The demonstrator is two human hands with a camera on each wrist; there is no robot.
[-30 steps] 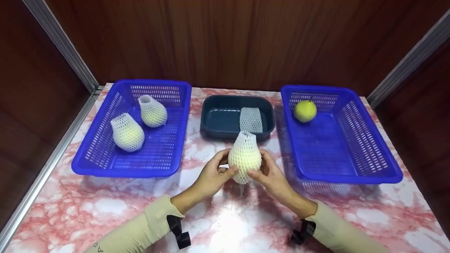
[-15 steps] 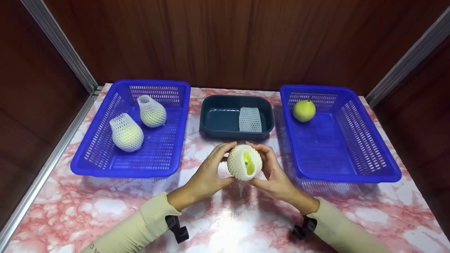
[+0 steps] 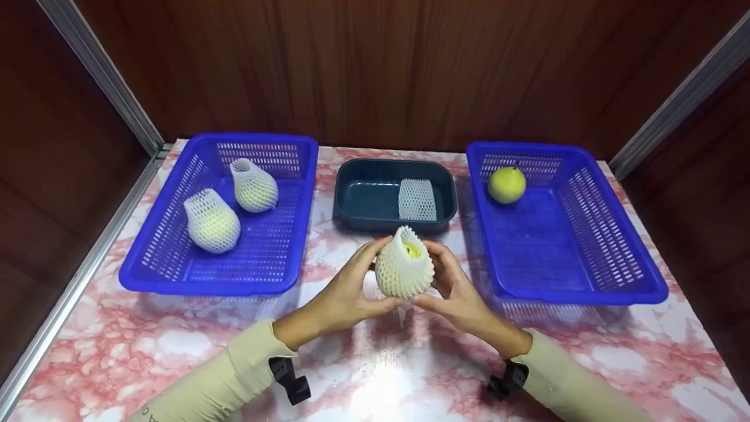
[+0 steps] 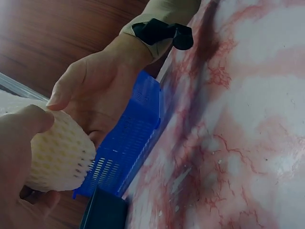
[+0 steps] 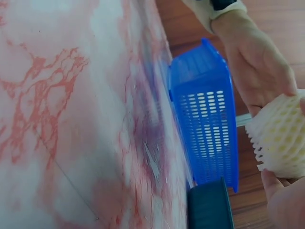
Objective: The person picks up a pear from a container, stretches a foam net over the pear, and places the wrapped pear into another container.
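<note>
Between both hands, above the table's middle, is a yellow-green pear in a white foam net sleeve (image 3: 404, 271). A bit of the fruit shows through the sleeve's opening at the top. My left hand (image 3: 345, 293) grips it from the left side, thumb in front and fingers behind. From the right, my right hand (image 3: 460, 296) holds it the same way. Both wrist views show the netted pear (image 4: 62, 152) with fingers of each hand against it. Directly behind the hands, a dark teal tray (image 3: 369, 220) contains one flat white foam net (image 3: 417, 200).
To the left, a blue basket (image 3: 220, 287) holds two netted pears (image 3: 214, 225). A second blue basket (image 3: 580, 297) on the right holds one bare pear (image 3: 507, 185). Wooden panels (image 3: 375, 70) enclose the back and sides of the marbled table (image 3: 193, 346).
The netted pear was first upright with its sleeve end pointing up, then tipped its opening toward the camera, and now leans back more upright. Both hands have kept hold of it.
</note>
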